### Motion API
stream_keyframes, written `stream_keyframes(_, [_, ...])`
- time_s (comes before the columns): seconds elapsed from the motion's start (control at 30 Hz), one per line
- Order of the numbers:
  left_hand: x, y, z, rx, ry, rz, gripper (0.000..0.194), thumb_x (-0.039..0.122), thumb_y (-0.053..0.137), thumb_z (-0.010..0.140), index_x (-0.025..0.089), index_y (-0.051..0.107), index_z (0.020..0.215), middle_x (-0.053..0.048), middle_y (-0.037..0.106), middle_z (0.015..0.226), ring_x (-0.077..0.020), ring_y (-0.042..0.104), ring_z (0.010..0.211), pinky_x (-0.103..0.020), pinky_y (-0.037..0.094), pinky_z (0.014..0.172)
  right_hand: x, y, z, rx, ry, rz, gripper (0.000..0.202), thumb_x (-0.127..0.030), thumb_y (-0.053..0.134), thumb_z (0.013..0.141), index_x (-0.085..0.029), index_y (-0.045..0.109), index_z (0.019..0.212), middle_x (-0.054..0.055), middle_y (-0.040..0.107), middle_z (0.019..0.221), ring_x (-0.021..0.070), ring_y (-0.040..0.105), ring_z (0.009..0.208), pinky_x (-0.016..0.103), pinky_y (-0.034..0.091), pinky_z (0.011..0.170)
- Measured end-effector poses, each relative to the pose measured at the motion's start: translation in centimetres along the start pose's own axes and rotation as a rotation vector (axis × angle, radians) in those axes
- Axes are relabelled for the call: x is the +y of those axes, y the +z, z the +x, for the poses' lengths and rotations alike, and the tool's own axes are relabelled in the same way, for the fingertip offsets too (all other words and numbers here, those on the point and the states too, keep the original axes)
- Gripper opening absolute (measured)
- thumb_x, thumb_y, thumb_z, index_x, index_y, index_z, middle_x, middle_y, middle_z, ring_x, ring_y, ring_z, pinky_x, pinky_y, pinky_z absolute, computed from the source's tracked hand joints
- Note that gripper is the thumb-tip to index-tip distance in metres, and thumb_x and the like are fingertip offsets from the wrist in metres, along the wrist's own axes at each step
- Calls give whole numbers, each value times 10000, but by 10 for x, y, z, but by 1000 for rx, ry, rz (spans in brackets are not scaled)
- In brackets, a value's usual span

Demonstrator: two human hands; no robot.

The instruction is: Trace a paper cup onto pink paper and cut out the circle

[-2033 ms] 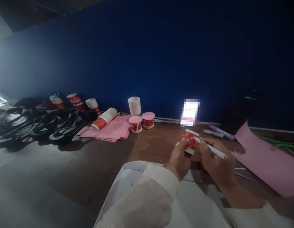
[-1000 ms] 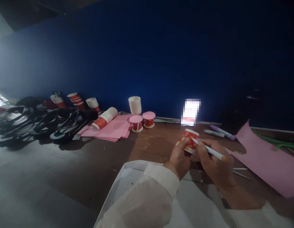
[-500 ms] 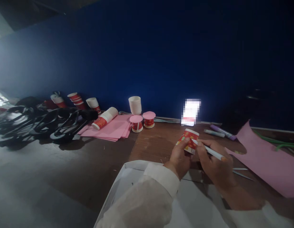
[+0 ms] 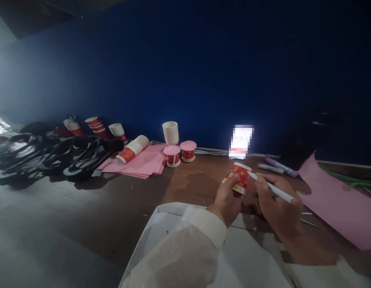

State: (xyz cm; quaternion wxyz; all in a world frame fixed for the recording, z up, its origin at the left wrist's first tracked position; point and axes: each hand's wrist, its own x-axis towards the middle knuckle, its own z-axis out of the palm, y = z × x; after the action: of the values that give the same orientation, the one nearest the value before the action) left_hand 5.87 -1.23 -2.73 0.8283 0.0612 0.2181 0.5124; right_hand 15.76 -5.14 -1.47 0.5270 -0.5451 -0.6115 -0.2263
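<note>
Head view, clock centred on the held cup, 12 pointing at the wall. From where I'm standing:

- Left hand (image 4: 227, 200) is pinching the held cup (image 4: 241, 176), thumb in front, fingers behind. Cup is tilting, red print showing, sitting just above the worktop (image 4: 191, 180).
- Right hand (image 4: 278, 212) is pinching the white pen (image 4: 279, 193), thumb and fingers closing round the barrel. Tip is pointing at the cup's 3 o'clock side. Can't tell if it's touching or just beside.
- Looking finished, between 9 and 10: front disc-topped cup (image 4: 173, 160) and rear disc-topped cup (image 4: 188, 155), both standing on the worktop, each wearing a pink disc.
- Looking unfinished: held cup is showing no disc. Any pen mark is hiding from me; can't confirm one. My read: partway, this one being worked.
- No disc showing either: white cup (image 4: 170, 134) standing behind the pair, lying cup stack (image 4: 133, 149) resting on pink sheets (image 4: 140, 168) at 9, leaning cup stack (image 4: 96, 127) further out. Can't tell whether they're all meant for use.
- Between 3 and 4: cut pink sheet (image 4: 338, 200) is curling up, curved bite missing, so cutting is looking at least partly done.
- Purple marker (image 4: 281, 167) is lying near 3; lit screen (image 4: 241, 142) is glowing at 12.
</note>
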Motion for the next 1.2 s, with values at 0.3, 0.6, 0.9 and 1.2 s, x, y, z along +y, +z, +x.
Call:
stream_keyframes(0.3, [0, 0, -2, -9, -9, 30, 126, 199, 711, 817, 109, 759, 890, -101, 766, 876, -176, 724, 808, -264, 553, 854, 4, 1, 2, 4, -1, -37, 246, -334, 574, 996, -166, 741, 929, 90, 784, 854, 217, 725, 762, 328, 536, 740])
stream_keyframes(0.6, [0, 2, -4, -16, 20, 50, 197, 227, 794, 755, 116, 751, 912, -97, 770, 894, -204, 736, 836, -304, 553, 887, 1, 0, 3, -4, 16, -33, 269, -354, 573, 999, -165, 743, 912, 86, 782, 838, 205, 719, 735, 317, 530, 730])
stream_keyframes(0.9, [2, 0, -3, -28, -27, 38, 161, 220, 752, 779, 123, 752, 908, -106, 772, 910, -214, 737, 876, -311, 562, 892, 1, 0, 3, -13, 11, -30, 239, -334, 580, 991, -174, 740, 915, 80, 782, 840, 213, 723, 747, 324, 531, 724])
stream_keyframes(1.2, [5, -1, -1, -6, -37, -13, 159, 195, 736, 775, 122, 742, 916, -108, 766, 921, -184, 712, 812, -285, 548, 843, 0, -1, 2, -35, 42, -27, 225, -341, 585, 988, -194, 743, 926, 88, 785, 861, 224, 726, 769, 350, 545, 769])
